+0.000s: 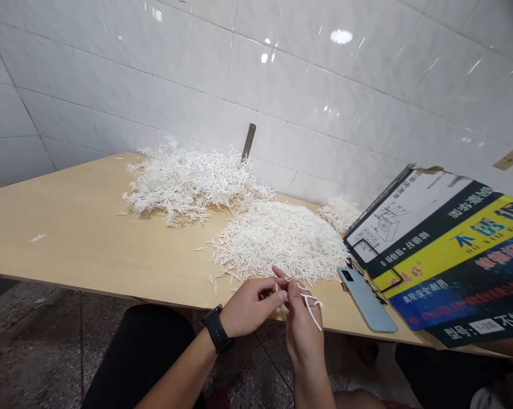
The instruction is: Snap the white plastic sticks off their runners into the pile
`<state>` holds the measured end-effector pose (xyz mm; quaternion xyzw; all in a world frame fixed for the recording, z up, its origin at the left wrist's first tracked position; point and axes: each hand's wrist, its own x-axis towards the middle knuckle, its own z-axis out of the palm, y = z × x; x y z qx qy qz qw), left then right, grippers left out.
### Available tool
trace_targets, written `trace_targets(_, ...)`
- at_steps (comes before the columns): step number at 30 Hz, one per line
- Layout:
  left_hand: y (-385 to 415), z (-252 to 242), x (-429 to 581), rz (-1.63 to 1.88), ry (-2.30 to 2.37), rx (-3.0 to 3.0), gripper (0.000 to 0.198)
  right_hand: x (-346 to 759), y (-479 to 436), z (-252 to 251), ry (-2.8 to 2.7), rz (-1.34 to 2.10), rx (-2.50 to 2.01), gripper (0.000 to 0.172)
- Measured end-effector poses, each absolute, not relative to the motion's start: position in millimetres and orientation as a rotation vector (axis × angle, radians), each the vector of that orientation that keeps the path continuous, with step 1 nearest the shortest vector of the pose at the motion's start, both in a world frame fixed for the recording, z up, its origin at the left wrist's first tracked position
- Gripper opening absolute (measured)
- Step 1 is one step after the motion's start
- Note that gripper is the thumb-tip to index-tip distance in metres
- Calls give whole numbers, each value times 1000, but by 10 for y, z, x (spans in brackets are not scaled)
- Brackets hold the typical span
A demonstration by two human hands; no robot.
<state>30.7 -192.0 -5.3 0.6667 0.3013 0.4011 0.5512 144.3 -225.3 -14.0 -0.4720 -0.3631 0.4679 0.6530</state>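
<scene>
My right hand (305,332) is closed on a thin, white, branched plastic piece (311,307), whose prongs stick out past the thumb to the right. Against it, my left hand (250,307), wearing a black watch (217,329) on the wrist, is closed in a pinch. Thin white plastic sticks show at the left fingertips, partly hidden by the thumb. Both hands meet over the table's front edge. Just beyond them lies a broad heap of small white sticks (282,238). Behind it to the left is a tangled pile of white branched pieces (183,179).
A light blue phone (369,304) lies right of my hands, beside a large printed cardboard box (447,255). A smaller white pile (339,213) sits behind the heap. A metal strip (248,142) leans on the tiled wall (188,51). The wooden table (69,227) extends left.
</scene>
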Motion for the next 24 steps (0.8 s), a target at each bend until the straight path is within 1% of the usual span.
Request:
trace_targets(4, -1938, -86, 361, 961, 670, 1651, 37, 1510, -2226, -175, -812, 918, -1112, 31)
trace_targets(8, -1979, -60, 302, 798, 574, 1678, 42, 1862, -2080, -102, -530, 691, -1150, 27)
trace_targets(10, -1958, -47, 222, 789, 609, 1674, 40, 2037, -2021, -14, -486, 660, -1101, 27)
trace_targets(12, -1887, -55, 133, 931, 797, 1700, 33, 2110, -2013, 72, -532, 789, -1060, 29)
trace_targets(14, -1791, -81, 64, 1146, 1039, 1777, 25, 2067, -2049, 123, -578, 945, -1018, 33)
trace_targets(16, -1724, -105, 41, 1335, 1235, 1859, 27, 1951, -2097, 122, -589, 1032, -984, 35)
trace_targets(18, -1727, -105, 79, 1426, 1315, 1890, 25, 1814, -2132, 82, -582, 1068, -974, 36)
trace_targets(20, -1799, -80, 176, 1364, 1231, 1850, 22, 1683, -2150, 27, -594, 1092, -976, 37)
trace_targets(24, -1981, -45, 435, 1117, 920, 1695, 25, 1463, -2181, -61, -660, 1215, -967, 47)
